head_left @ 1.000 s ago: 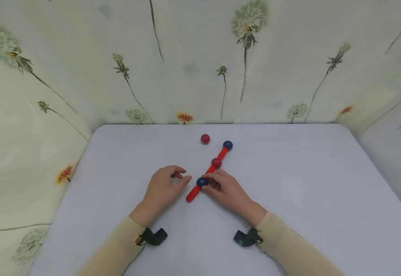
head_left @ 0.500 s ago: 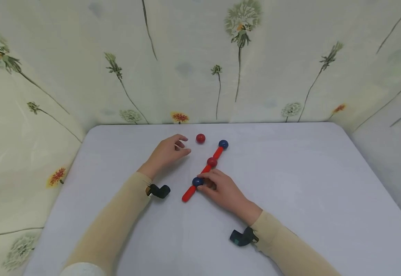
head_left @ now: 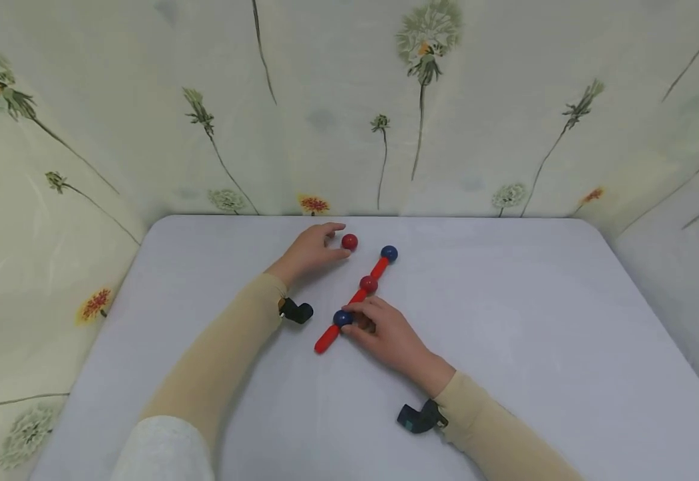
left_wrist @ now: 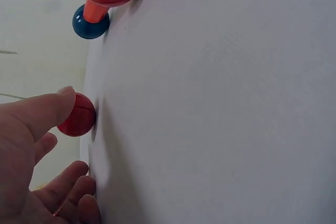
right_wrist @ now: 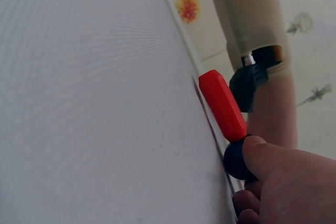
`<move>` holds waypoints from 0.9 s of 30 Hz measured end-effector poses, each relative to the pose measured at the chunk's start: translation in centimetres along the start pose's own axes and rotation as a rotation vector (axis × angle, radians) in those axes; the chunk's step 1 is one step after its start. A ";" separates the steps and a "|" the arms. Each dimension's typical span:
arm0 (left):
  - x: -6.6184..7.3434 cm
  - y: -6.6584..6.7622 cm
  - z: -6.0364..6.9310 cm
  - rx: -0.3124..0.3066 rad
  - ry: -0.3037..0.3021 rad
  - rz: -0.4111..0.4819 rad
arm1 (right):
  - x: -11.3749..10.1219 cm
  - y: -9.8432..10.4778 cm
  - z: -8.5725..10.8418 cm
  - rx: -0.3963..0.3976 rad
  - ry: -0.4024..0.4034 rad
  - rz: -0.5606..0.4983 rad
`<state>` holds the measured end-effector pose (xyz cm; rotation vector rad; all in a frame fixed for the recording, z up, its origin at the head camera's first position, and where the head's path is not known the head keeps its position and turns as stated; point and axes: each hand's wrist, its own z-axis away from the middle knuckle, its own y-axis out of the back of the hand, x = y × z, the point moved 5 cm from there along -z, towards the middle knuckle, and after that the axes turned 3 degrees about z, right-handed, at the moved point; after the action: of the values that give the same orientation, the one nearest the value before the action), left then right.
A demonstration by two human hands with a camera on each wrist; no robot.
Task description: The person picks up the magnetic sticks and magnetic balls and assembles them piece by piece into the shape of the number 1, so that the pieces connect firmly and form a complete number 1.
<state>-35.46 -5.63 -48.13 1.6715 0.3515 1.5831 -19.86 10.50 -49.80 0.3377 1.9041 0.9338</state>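
Note:
A chain of red rods and balls lies slantwise on the table. From far to near, it has a blue ball (head_left: 389,253), a red ball (head_left: 368,284) and a nearer blue ball (head_left: 342,318), with a red rod (right_wrist: 223,105) at the near end. My right hand (head_left: 388,334) pinches the nearer blue ball between thumb and fingers. My left hand (head_left: 314,250) reaches to a loose red ball (head_left: 350,242), thumb and index finger spread at its left side. In the left wrist view the thumb overlaps this ball (left_wrist: 79,116); whether it touches cannot be told.
The white table (head_left: 505,321) has its far edge just behind the loose ball. A curtain (head_left: 325,100) with a dandelion print hangs behind and at the sides. Each wrist wears a small black camera (head_left: 421,417).
My left hand has moved forward and right, from beside the chain's near end to the loose red ball. My right hand keeps its pinch on the blue ball.

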 end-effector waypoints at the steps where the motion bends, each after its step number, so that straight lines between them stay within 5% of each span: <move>1: 0.1 -0.2 -0.2 -0.008 0.000 -0.006 | 0.0 0.0 0.0 0.001 0.001 -0.002; 14: 0.5 -0.2 -0.4 0.004 -0.022 -0.059 | -0.2 0.1 0.1 0.004 0.001 -0.009; 27: -1.4 2.7 4.7 0.091 0.067 0.063 | -0.3 0.1 0.2 0.006 -0.006 0.002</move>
<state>-32.21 -9.97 -46.81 1.7158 0.4142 1.6950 -19.56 10.50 -49.62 0.3458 1.9018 0.9281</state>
